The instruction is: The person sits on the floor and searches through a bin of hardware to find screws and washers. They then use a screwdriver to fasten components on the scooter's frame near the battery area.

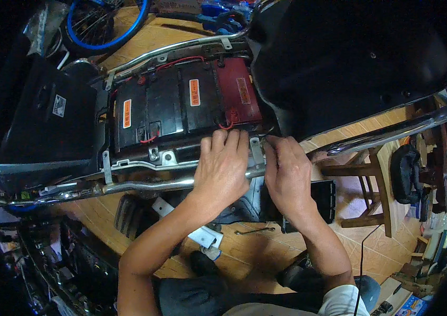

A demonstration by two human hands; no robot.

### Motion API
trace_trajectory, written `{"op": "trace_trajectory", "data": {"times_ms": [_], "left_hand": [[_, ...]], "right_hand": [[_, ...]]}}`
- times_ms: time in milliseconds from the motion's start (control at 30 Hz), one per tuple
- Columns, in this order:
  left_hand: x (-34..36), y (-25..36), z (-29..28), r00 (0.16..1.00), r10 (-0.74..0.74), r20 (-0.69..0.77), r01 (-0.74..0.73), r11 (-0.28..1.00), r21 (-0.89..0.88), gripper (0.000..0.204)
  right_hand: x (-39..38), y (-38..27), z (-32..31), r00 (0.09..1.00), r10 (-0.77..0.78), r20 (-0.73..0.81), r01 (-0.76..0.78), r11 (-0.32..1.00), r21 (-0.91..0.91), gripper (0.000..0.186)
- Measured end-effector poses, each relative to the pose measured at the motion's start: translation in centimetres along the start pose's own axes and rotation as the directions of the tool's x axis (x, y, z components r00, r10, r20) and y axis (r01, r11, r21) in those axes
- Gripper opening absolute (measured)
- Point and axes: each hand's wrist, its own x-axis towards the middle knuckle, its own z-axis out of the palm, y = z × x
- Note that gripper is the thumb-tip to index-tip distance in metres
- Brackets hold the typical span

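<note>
Both of my hands are at the near edge of a battery compartment in a metal vehicle frame. My left hand [222, 166] bends its fingers over that edge, just left of a small metal bracket [256, 151]; its fingertips are hidden. On the bracket's other side, my right hand [290, 171] has its fingers curled, thumb close to them; whatever they hold is hidden. Black batteries [168, 102] and one red battery [238, 95] lie side by side beyond my hands, with red wires [150, 136] on their terminals. A shiny tube rail [150, 185] runs under my wrists.
Black body panels flank the compartment at left [44, 116] and right [350, 63]. Below lie a wrench [255, 230] and a pale metal bar [202, 236] on the tiled floor. A wooden stool [363, 181] stands right; a blue-rimmed wheel [108, 45] is at far left.
</note>
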Motion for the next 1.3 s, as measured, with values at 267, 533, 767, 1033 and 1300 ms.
{"op": "trace_trajectory", "data": {"times_ms": [267,533,767,1033,1300], "left_hand": [[0.1,-0.6,0.0,1.0,0.027,-0.006,-0.028,0.999,-0.039,0.064],[-0.4,-0.9,0.3,1.0,0.015,-0.023,-0.016,0.999,-0.047,0.063],[-0.6,-0.8,-0.2,0.997,0.015,-0.071,-0.017,0.999,-0.035,0.061],[-0.9,-1.0,1.0,0.993,0.031,-0.114,-0.032,0.999,-0.008,0.057],[-0.9,-0.9,1.5,0.987,0.045,-0.155,-0.043,0.999,0.019,0.041]], "right_hand": [[1.1,-0.2,0.5,0.991,0.05,0.121,-0.046,0.998,-0.033,0.015],[1.7,-0.2,0.9,0.985,-0.001,0.173,0.018,0.996,-0.093,0.013],[3.4,-0.1,0.0,0.918,-0.078,0.39,0.176,0.959,-0.223,0.005],[3.3,0.1,0.0,0.884,-0.196,0.425,0.345,0.886,-0.309,0.011],[4.0,-0.1,-0.2,0.845,-0.228,0.484,0.426,0.834,-0.35,0.011]]}}
